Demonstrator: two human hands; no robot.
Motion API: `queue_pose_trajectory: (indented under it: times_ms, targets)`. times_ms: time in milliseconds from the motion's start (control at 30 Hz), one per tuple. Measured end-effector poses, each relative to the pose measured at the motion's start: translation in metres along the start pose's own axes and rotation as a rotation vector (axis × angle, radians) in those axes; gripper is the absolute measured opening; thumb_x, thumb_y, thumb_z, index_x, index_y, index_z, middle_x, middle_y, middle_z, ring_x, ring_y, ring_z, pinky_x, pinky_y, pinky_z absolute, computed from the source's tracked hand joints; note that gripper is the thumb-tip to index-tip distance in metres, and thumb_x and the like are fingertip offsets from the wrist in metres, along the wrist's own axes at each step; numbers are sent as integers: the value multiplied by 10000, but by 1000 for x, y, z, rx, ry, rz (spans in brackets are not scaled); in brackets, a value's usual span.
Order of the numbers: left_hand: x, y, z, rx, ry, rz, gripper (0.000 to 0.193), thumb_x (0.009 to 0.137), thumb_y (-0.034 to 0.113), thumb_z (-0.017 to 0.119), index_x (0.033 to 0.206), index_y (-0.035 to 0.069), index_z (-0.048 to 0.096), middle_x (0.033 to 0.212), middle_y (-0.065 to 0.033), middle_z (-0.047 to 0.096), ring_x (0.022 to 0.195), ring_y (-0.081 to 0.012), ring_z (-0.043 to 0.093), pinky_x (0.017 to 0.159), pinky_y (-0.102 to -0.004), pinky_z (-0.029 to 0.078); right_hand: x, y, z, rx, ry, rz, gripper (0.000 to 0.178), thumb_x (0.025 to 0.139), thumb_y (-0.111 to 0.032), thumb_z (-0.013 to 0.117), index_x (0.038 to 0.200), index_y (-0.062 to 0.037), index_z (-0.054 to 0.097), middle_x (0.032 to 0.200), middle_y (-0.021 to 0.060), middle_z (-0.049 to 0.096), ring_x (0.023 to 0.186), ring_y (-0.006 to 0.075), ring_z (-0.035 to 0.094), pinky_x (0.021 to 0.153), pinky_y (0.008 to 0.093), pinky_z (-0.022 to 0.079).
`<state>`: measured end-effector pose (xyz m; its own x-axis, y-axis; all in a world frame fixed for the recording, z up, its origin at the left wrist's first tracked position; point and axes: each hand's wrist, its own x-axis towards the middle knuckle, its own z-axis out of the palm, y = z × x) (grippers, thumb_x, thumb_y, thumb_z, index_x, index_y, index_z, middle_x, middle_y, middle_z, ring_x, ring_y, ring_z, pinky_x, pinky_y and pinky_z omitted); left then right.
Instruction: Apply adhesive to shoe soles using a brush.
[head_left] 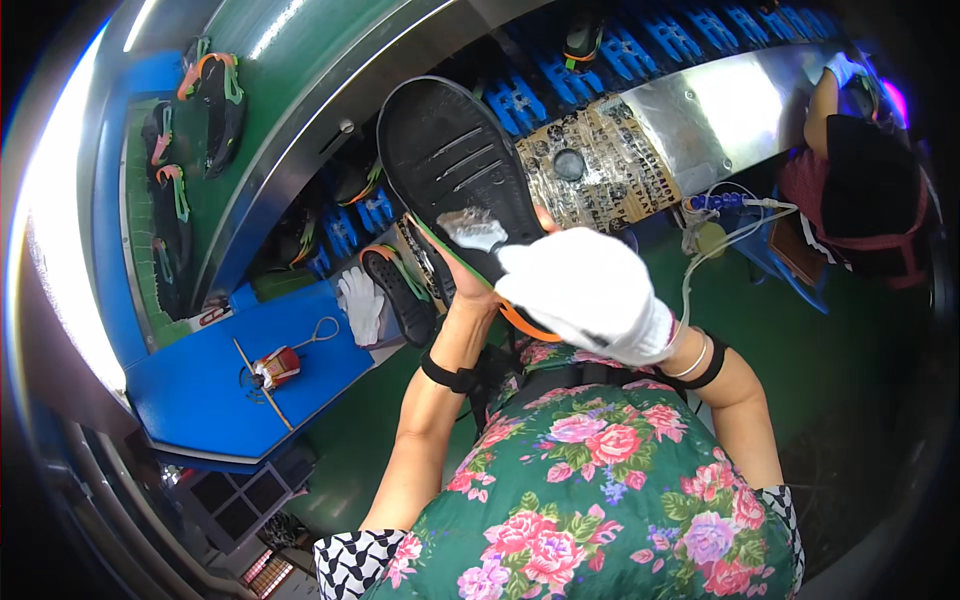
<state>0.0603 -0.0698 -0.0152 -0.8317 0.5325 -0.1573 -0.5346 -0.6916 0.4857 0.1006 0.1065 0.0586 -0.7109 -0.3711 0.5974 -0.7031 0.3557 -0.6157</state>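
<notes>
A black clog-style shoe (440, 130) with green and orange edging is tilted up before me, its ridged black face showing. My left hand (474, 278), bare, wraps round its lower left side and grips it. In a white glove, my right hand (580, 285) presses fingers together against the shoe's lower part. At the gloved fingertips lies a whitish, partly see-through patch (472, 228); I cannot tell whether it is cloth or film. The glove hides the shoe's lower right part.
Another black shoe (398, 295) and a white glove (361, 305) lie left of my left hand. A blue table (200, 390) bears a small red-and-white container (278, 367). Beyond runs a line with blue racks (515, 105). Another person (860, 190) works at right.
</notes>
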Motion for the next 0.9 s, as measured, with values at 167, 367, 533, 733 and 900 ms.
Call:
queue_pose_trajectory:
  times_ms: [167,367,533,733,900]
  targets:
    - [4,3,-3,62,-37,84,1058,753,922,514,1160,-51,580,1018,-220,688,937,-300,707,781,-398,599,3,0,-4,224,158,135,256,761,-49,826,1011,-66,775,1012,116,764,844,263,722,750,376,577]
    - [11,16,-9,44,-154,23,1002,734,862,648,1199,-18,531,1054,-219,666,1086,-354,663,917,-447,563,-8,-3,10,132,135,24,218,784,-24,807,995,-72,781,999,113,765,904,273,733,767,360,578]
    - [17,21,-12,41,-213,115,924,765,791,691,1187,-16,535,1034,-215,662,1073,-360,663,946,-458,553,-6,5,-6,228,203,217,189,760,-14,811,944,-44,776,967,122,767,869,265,736,753,365,580]
    - [24,23,-15,2,-240,216,842,810,701,718,1193,-29,546,1044,-230,663,1119,-378,637,974,-498,549,-4,-5,-3,352,141,239,235,759,-25,824,990,-45,783,1004,130,766,871,267,725,742,359,565]
    - [28,31,-11,-35,-252,204,1062,754,891,575,1222,-61,565,1046,-270,667,1057,-394,654,889,-518,568,-4,1,-5,252,171,177,195,757,-12,819,947,-36,779,980,140,768,843,277,730,733,364,571]
